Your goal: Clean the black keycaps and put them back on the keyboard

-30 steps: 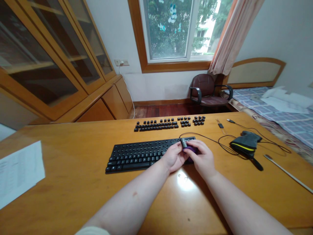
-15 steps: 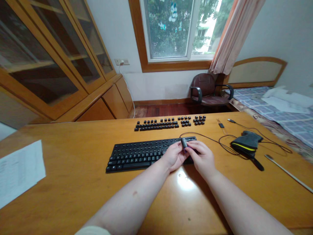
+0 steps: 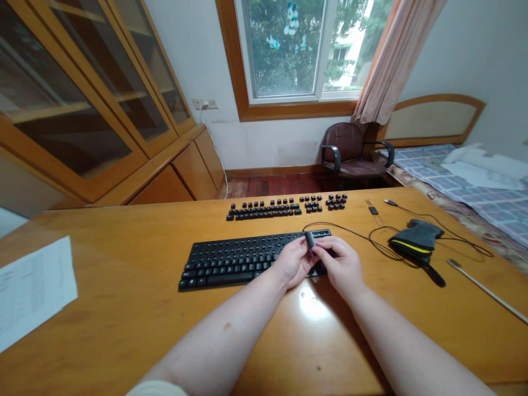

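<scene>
My left hand is closed around a small dark grey oblong piece, held above the right end of a black keyboard. The fingertips of my right hand pinch at the lower end of this piece, where a bit of purple shows. What exactly it is I cannot make out. On the keyboard, the nearer rows carry keycaps, while the farther rows show small bare key mounts. Both hands hide part of its right side. Behind it, loose black keycaps stand in rows along the desk's far edge.
Right of the keyboard lie its cable, a grey and black cloth item with a yellow stripe, a thin pale stick and a small black piece with thin wire. Paper sheets rest at the desk's left.
My right fingers have shifted slightly at the grey piece, and more of the purple bit shows between them. The keyboard and the loose keycaps have not moved.
</scene>
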Demonstrator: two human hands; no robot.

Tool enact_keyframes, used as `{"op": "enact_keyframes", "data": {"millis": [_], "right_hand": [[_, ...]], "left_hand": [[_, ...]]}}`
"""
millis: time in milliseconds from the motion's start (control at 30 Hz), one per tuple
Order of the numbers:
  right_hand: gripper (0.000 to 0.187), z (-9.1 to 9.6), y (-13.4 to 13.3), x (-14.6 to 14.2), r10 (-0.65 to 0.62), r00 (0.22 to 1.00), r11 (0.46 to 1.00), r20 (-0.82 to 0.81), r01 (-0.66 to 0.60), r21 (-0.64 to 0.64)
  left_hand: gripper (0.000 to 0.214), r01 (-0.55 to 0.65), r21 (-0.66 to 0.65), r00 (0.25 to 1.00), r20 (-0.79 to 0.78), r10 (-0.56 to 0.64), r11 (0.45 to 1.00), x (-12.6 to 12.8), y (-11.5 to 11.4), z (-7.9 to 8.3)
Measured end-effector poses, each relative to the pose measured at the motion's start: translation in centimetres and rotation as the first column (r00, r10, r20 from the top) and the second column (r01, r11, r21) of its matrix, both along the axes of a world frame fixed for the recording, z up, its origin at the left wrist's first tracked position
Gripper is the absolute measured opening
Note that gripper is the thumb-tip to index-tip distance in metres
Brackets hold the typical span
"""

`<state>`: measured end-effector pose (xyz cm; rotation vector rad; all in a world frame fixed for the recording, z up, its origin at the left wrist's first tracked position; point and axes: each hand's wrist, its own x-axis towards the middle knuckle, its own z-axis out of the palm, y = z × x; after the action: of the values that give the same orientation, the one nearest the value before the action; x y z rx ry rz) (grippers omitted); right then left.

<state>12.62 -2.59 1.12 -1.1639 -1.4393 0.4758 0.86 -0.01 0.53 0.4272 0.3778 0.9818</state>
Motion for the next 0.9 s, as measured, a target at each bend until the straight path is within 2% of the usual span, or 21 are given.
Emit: {"op": "enact_keyframes", "data": {"millis": [133,267,333,400,467,533,567,633,767,833,900], "right_hand": [[0.005,0.1,-0.1,0.2,-0.057,0.998,0.998,-0.004,0.057,-0.010],[0.005,0.0,-0.4,0.0,-0.117,0.993,0.989,-0.004,0.117,0.092],[0.006,-0.1,-0.5,-0.1,-0.131,0.991,0.986,-0.007,0.131,0.099],[0.008,-0.1,-0.6,-0.2,-0.139,0.990,0.987,-0.012,0.140,0.076],[0.012,-0.3,-0.6,-0.2,-0.151,0.988,0.988,-0.026,0.152,0.032],[0.016,-0.4,-0.5,-0.2,-0.150,0.988,0.988,-0.037,0.149,-0.035],[0.017,-0.5,-0.4,-0.1,-0.142,0.989,0.988,-0.038,0.139,-0.069],[0.017,-0.6,-0.1,0.0,-0.104,0.994,0.989,-0.031,0.100,-0.111],[0.021,-0.6,0.4,0.3,0.017,1.000,0.995,-0.001,-0.017,-0.098],[0.023,-0.5,0.5,0.3,0.045,0.999,0.995,0.012,-0.044,-0.086],[0.022,-0.5,0.3,0.2,0.015,1.000,0.996,0.004,-0.014,-0.084]], "left_hand": [[0.019,-0.048,0.043,0.998,-0.045,0.049,0.998,0.3,-0.2,0.0],[0.021,-0.082,0.165,0.983,-0.150,0.108,0.983,0.6,-0.2,-0.3],[0.019,-0.101,0.258,0.949,-0.264,0.170,0.961,0.6,-0.3,-0.5],[0.014,-0.096,0.408,0.863,-0.421,0.281,0.908,0.4,-0.6,-0.6],[0.009,-0.045,0.581,0.723,-0.542,0.428,0.813,0.1,-0.9,-0.5],[0.008,0.018,0.695,0.600,-0.583,0.549,0.719,-0.1,-1.1,-0.5],[0.009,0.036,0.718,0.564,-0.589,0.579,0.695,-0.1,-1.2,-0.5],[0.010,0.009,0.700,0.561,-0.595,0.576,0.714,-0.1,-1.0,-0.6],[0.010,-0.102,0.530,0.692,-0.571,0.443,0.842,0.1,-0.1,-0.7],[0.009,-0.111,0.500,0.718,-0.557,0.417,0.859,0.1,0.1,-0.7],[0.008,-0.090,0.531,0.705,-0.563,0.431,0.842,0.0,-0.1,-0.6]]}}
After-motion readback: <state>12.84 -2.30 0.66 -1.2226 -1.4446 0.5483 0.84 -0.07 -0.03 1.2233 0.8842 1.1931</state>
